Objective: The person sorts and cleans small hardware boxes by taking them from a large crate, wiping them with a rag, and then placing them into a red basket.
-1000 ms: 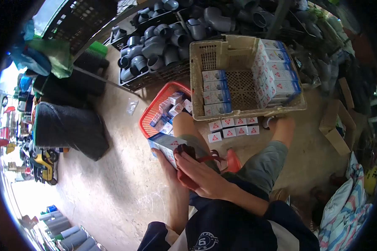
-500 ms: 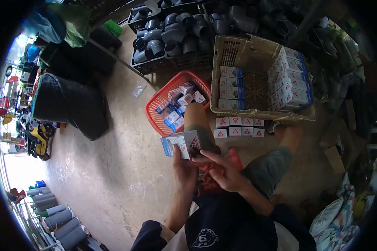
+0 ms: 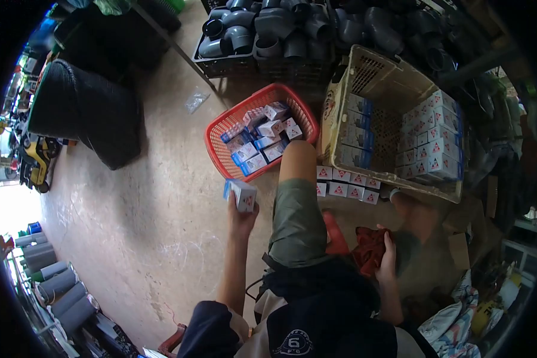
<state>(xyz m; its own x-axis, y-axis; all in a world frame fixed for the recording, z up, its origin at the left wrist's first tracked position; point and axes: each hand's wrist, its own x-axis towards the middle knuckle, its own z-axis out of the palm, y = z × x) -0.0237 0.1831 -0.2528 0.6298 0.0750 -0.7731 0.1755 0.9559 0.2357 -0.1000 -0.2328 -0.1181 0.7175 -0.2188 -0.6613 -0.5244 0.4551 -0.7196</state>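
My left hand [image 3: 243, 218] is closed round a small white and blue box [image 3: 244, 196], just below the front rim of the red basket [image 3: 218, 161]. Several similar boxes lie jumbled inside that basket. On the right, beside my knee, my right hand [image 3: 388, 256] grips a dark red cloth [image 3: 369, 249]. Two rows of white boxes [image 3: 338, 189] with red triangle marks stand on the floor by the beige crate [image 3: 400, 179]. The tilted crate holds more boxes, stacked along its left and right sides.
Black crates [image 3: 230, 67] full of grey pipe fittings [image 3: 274, 24] stand at the back. A dark mesh roll [image 3: 89, 113] is at the left, with grey pipes [image 3: 71, 298] below it. A clear plastic bag [image 3: 196, 100] lies on the floor. A patterned sack [image 3: 453, 322] is lower right.
My hands have moved apart. The left one has carried the box left towards the basket, and the right one has gone right with the red cloth. The camera view has shifted.
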